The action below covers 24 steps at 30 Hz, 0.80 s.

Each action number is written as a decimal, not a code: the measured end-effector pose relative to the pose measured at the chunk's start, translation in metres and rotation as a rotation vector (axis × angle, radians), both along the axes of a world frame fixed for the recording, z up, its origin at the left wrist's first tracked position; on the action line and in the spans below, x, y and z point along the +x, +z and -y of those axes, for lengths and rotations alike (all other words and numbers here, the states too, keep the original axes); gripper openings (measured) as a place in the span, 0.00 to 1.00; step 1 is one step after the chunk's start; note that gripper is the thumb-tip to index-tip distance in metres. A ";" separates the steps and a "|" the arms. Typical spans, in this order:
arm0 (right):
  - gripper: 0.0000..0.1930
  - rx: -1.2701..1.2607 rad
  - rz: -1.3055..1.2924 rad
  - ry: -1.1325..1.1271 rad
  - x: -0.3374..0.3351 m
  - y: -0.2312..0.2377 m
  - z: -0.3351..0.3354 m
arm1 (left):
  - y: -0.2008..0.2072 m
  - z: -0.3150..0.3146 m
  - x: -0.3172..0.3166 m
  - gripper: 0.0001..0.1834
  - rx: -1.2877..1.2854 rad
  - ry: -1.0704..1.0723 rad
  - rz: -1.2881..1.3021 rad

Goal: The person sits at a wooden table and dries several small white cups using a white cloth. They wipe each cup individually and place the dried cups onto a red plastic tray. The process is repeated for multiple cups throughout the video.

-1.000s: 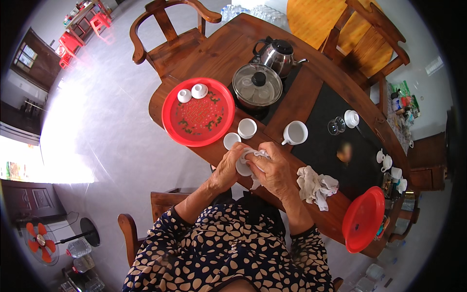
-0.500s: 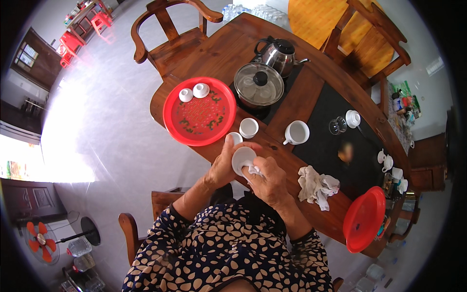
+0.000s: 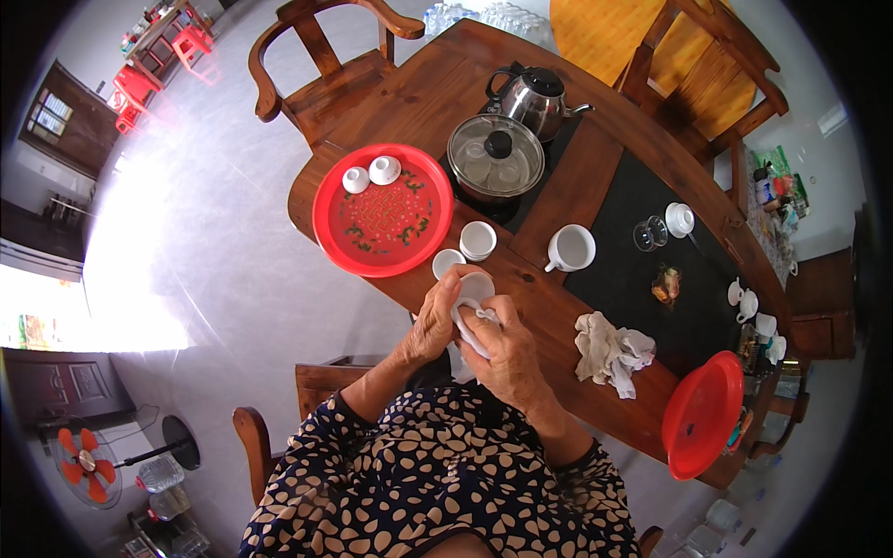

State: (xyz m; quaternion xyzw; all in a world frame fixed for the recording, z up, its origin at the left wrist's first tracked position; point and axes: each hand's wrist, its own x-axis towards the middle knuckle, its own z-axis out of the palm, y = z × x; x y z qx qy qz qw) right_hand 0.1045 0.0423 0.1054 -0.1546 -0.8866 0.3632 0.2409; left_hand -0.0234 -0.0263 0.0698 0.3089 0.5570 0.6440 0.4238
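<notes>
My left hand (image 3: 435, 322) is closed around a small white cup (image 3: 477, 285) just above the table's near edge. Pressed against the cup, my right hand (image 3: 507, 352) grips a white cloth (image 3: 473, 337) at its rim, and part of the cloth hangs below the fingers. Just beyond my hands stand a white cup (image 3: 447, 263) and a stack of white cups (image 3: 478, 240). To their left, a round red tray (image 3: 383, 253) with a printed pattern bears two small white bowls, upside down (image 3: 384, 169). A white mug (image 3: 570, 248) stands farther right.
On the wooden table (image 3: 400, 102) are a glass-lidded pot (image 3: 495, 177) and a steel kettle (image 3: 533, 100). Crumpled cloths (image 3: 609, 358) lie right of my hands, near a red basin (image 3: 702, 418). A glass cup (image 3: 648, 234) and several small white pieces are farther right. Wooden chairs (image 3: 326, 70) surround the table.
The cup in my left hand has tilted, and my fingers have closed farther over it. My right hand and the cloth have moved slightly lower against its rim.
</notes>
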 end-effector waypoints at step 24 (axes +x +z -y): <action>0.21 0.363 0.026 0.021 -0.011 0.015 -0.006 | 0.008 -0.001 0.006 0.28 0.050 0.056 0.058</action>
